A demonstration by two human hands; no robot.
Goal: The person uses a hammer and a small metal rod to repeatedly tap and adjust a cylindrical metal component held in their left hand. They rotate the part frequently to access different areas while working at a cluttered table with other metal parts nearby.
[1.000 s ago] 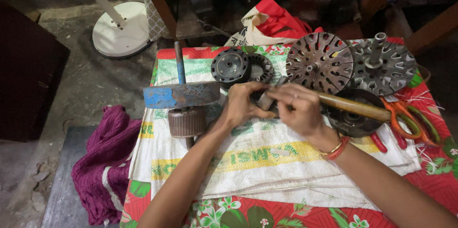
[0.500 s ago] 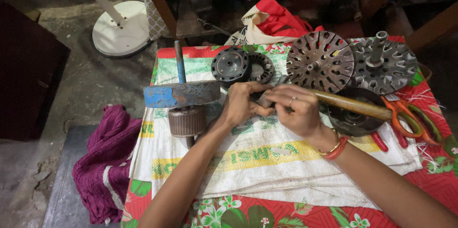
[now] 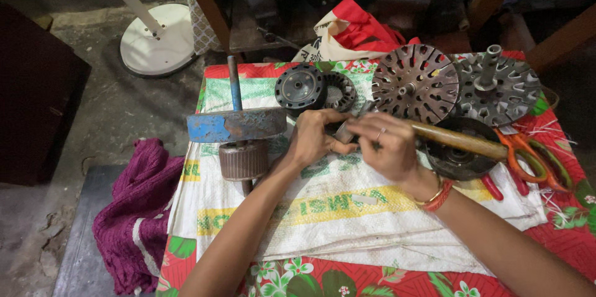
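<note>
While both hands meet at frame centre, left hand (image 3: 315, 138) and right hand (image 3: 386, 145) pinch a small grey metal part (image 3: 343, 130) between closed fingers, over the white woven sack (image 3: 347, 210). Rotor (image 3: 244, 159) lies left; wooden-handled hammer (image 3: 456, 138) and orange scissors (image 3: 528, 154) lie right.

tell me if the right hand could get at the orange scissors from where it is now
Probably yes. The right hand is busy at a small grey part with the left hand, but the orange scissors lie uncovered on the cloth off to its right, only the wooden handle running beside them.
</note>
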